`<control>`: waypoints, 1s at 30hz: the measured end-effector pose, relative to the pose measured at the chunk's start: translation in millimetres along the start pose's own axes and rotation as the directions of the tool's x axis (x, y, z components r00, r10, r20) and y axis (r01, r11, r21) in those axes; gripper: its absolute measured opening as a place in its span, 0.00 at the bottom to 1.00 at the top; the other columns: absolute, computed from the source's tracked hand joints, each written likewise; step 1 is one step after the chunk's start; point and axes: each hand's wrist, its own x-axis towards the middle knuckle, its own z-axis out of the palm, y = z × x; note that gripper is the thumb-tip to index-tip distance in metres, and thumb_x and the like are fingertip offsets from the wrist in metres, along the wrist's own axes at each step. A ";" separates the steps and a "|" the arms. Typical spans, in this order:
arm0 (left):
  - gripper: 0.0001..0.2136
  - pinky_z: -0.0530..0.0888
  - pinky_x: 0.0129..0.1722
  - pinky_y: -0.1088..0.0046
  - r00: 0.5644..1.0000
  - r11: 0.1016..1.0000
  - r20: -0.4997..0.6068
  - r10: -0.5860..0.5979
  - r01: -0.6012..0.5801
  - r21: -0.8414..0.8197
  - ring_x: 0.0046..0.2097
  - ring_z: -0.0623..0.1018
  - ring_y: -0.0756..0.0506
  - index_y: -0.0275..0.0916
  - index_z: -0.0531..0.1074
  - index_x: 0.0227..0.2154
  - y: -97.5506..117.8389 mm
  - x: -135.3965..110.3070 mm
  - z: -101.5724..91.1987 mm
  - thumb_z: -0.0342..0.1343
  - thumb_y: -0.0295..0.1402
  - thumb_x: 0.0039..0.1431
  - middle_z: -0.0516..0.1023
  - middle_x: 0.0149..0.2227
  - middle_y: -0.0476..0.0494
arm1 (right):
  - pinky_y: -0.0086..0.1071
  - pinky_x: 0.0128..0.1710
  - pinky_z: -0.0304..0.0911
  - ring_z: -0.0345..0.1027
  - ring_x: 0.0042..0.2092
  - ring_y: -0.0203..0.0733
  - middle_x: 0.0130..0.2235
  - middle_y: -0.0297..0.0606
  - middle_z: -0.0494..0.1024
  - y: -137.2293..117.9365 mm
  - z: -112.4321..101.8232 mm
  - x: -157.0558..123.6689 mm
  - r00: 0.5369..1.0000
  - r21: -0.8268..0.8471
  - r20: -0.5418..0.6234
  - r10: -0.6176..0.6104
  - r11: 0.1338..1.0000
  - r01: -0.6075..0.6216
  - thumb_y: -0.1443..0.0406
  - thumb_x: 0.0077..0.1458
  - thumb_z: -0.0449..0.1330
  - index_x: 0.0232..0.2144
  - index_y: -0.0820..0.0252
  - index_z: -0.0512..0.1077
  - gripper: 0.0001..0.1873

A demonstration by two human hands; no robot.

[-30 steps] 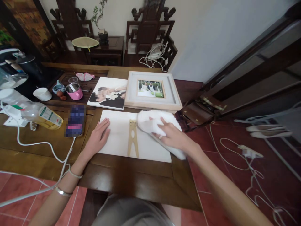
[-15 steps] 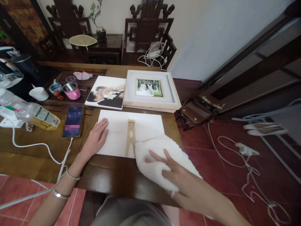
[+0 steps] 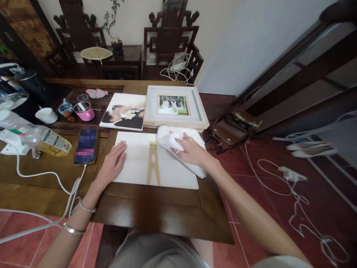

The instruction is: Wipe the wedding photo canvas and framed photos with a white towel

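Note:
A white panel (image 3: 134,169) lies face down on the brown wooden table, with a tan folding stand leg (image 3: 153,163) fixed along its middle. My left hand (image 3: 113,160) rests flat on the panel's left edge, fingers stretched out. In my right hand (image 3: 192,149) is a bunched white cloth (image 3: 170,138), pressed against the panel's upper right part. The cloth covers that corner and hangs past the right edge. Just beyond the panel lie a photo board (image 3: 122,111) and a framed wedding photo (image 3: 173,106) in a pale wooden frame.
Left on the table are a phone (image 3: 86,145) on a charging cable, an oil bottle (image 3: 51,139), a pink mug (image 3: 84,111) and a white cup (image 3: 46,115). A brown bag (image 3: 230,131) stands right of the table. Cables and a power strip (image 3: 292,174) lie on the red floor.
My right hand has moved the cloth away from me, from the panel's near right corner to its far right part. My left hand has stayed in place.

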 end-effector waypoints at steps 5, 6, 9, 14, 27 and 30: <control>0.19 0.56 0.65 0.51 1.000 1.000 0.003 0.003 -0.003 0.005 0.64 0.64 0.42 0.38 0.68 0.56 1.0 0.2 0.2 0.44 0.39 0.67 0.67 0.61 0.37 | 0.60 0.59 0.49 0.57 0.61 0.61 0.54 0.49 0.73 -21.8 -2.3 -33.1 0.998 0.075 0.045 -0.050 0.996 0.046 0.70 0.50 0.50 0.32 0.58 0.70 0.09; 0.19 0.56 0.65 0.51 1.000 1.000 0.005 0.002 -0.002 0.007 0.64 0.64 0.42 0.38 0.68 0.56 1.6 0.3 0.4 0.44 0.39 0.67 0.67 0.61 0.37 | 0.60 0.60 0.48 0.54 0.63 0.60 0.57 0.48 0.71 -29.5 -4.3 -47.3 0.994 0.099 0.095 -0.059 0.994 0.050 0.72 0.48 0.51 0.31 0.58 0.70 0.10; 0.19 0.56 0.65 0.51 1.000 1.000 0.004 -0.001 0.001 0.007 0.64 0.63 0.42 0.38 0.68 0.56 3.7 0.2 0.7 0.45 0.39 0.67 0.67 0.61 0.37 | 0.55 0.64 0.47 0.46 0.67 0.54 0.62 0.40 0.65 -53.0 -11.5 -92.1 0.963 0.144 0.254 -0.087 0.988 0.051 0.75 0.42 0.51 0.28 0.55 0.70 0.13; 0.19 0.55 0.66 0.53 1.000 1.000 0.006 0.001 -0.001 0.008 0.64 0.63 0.41 0.36 0.68 0.56 6.4 0.4 0.6 0.45 0.37 0.67 0.67 0.61 0.36 | 0.53 0.67 0.40 0.46 0.67 0.51 0.62 0.37 0.65 -67.5 -15.5 -129.9 0.908 0.211 0.376 -0.185 0.971 0.111 0.76 0.35 0.51 0.29 0.55 0.72 0.18; 0.19 0.55 0.66 0.53 1.000 1.000 0.003 -0.001 0.001 -0.008 0.64 0.64 0.41 0.34 0.69 0.55 2.7 0.0 1.3 0.45 0.37 0.66 0.67 0.61 0.35 | 0.53 0.56 0.56 0.69 0.49 0.59 0.36 0.44 0.79 7.9 -5.1 -9.3 0.995 0.007 0.019 0.099 0.995 -0.099 0.65 0.58 0.48 0.31 0.58 0.71 0.12; 0.19 0.56 0.66 0.53 1.000 1.000 0.001 0.003 -0.003 -0.008 0.64 0.64 0.41 0.34 0.69 0.55 1.6 -0.2 1.6 0.45 0.37 0.66 0.67 0.61 0.35 | 0.55 0.56 0.56 0.68 0.51 0.60 0.46 0.50 0.78 3.0 -0.4 -9.3 0.996 -0.002 -0.011 0.086 0.996 -0.086 0.67 0.56 0.49 0.32 0.61 0.71 0.11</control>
